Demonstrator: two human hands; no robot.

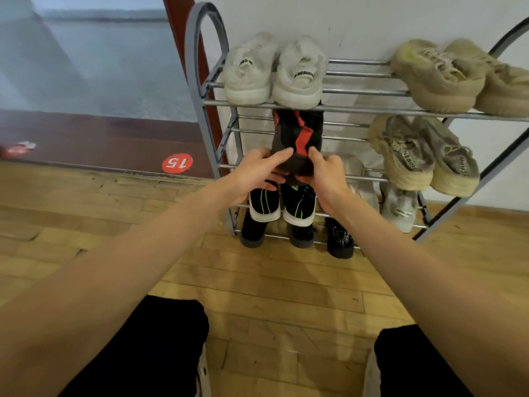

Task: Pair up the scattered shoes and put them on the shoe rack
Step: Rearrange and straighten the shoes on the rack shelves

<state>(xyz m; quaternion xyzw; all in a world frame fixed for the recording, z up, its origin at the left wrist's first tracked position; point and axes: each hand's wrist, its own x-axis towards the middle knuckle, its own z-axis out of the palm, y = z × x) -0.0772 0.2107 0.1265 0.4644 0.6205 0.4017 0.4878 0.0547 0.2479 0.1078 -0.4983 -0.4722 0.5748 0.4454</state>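
A black shoe with red trim lies toe-in on the second shelf of the grey metal shoe rack. My left hand and my right hand grip its heel from either side. A white pair and a beige pair sit on the top shelf. Another beige pair fills the right of the second shelf. Below my hands a black pair with green stripes and white soles rests on the third shelf. Black shoes stand on the bottom shelf.
The rack stands against a white wall on a wooden floor. A pale shoe sits low on the right. A red round sticker marked 15 lies on the dark floor strip at the left. My knees in black shorts fill the bottom.
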